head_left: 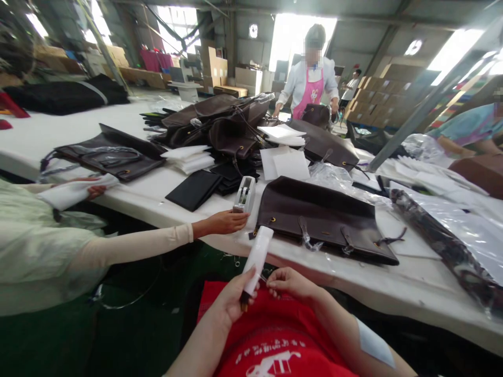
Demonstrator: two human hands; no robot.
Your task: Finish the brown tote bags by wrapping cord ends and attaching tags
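Observation:
My left hand [231, 301] is closed round the lower end of a white-wrapped strap [257, 259] that runs up to the dark brown leather bag [326, 217] lying flat on the white table [412, 283]. My right hand [291, 283] pinches at the same wrapped end, fingers together; what it grips is too small to name. Both hands hover over my red top, just below the table edge.
A co-worker's hand [226, 221] at my left reaches to a tape dispenser [244, 195]. A black flat pouch [194, 189], white paper stacks [188, 158], a pile of brown bags [228, 125] and clear plastic wrap [463, 230] lie about. A person in a pink apron [310, 84] stands across.

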